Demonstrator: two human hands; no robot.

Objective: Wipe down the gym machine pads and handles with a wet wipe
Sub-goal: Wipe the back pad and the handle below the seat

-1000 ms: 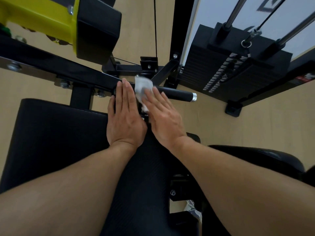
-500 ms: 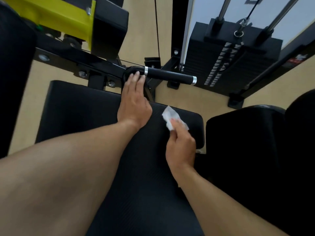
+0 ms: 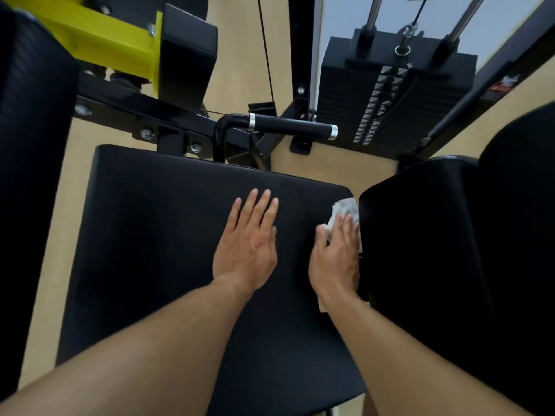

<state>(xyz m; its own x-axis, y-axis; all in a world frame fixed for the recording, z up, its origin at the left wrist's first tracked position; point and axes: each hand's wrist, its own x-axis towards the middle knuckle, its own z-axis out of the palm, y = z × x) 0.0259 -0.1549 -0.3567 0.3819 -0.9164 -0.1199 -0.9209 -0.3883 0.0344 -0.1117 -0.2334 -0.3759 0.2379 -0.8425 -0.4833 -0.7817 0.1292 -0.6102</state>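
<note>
A wide black seat pad fills the middle of the head view. My left hand lies flat on it with straight fingers, holding nothing. My right hand presses a crumpled white wet wipe against the pad's right edge with flat fingers; most of the wipe sticks out beyond the fingertips. A black handle with silver end rings juts right from the frame, beyond the pad's far edge and clear of both hands.
A second black pad stands close on the right, touching my right hand's side. Another dark pad rises at the left. A yellow frame beam and a black weight stack lie ahead. Beige floor shows between.
My left hand has come off the handle's base and back onto the pad. My right hand has carried the wipe from the handle down to the pad's right edge and flattened on it.
</note>
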